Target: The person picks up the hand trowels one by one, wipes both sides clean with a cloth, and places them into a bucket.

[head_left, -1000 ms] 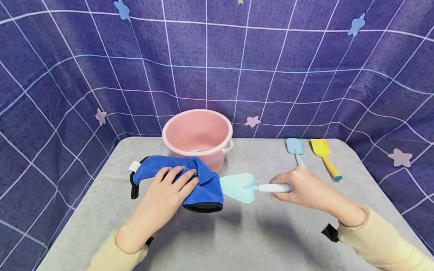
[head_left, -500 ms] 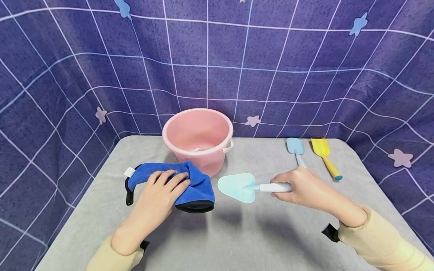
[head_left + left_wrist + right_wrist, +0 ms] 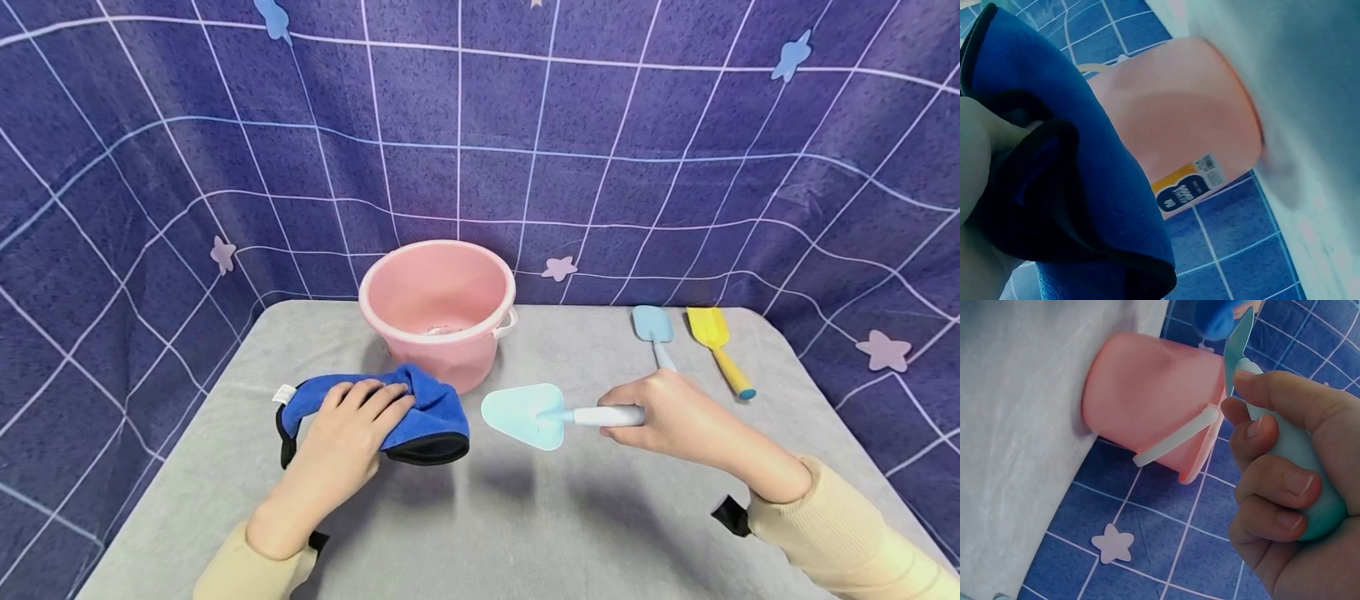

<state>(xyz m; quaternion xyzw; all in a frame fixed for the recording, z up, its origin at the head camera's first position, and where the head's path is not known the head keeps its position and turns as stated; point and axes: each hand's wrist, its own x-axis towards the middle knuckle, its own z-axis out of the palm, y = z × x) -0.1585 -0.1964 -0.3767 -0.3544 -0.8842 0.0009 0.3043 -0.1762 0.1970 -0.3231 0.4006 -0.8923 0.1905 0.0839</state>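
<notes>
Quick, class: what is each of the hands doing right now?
Left hand: grips the bunched blue microfibre cloth.
Right hand: grips the handle of the pale blue plastic trowel.

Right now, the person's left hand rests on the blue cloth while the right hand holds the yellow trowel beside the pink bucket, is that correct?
Not quite: the right hand holds the light blue trowel, as the head view shows. The yellow scoop lies untouched further back. The left hand does rest on the blue cloth near the pink bucket.

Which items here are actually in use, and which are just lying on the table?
In use:
blue cloth, gripped by the left hand
light blue trowel, held by the right hand

Lying about:
pink bucket
small blue spade
yellow spade
</notes>
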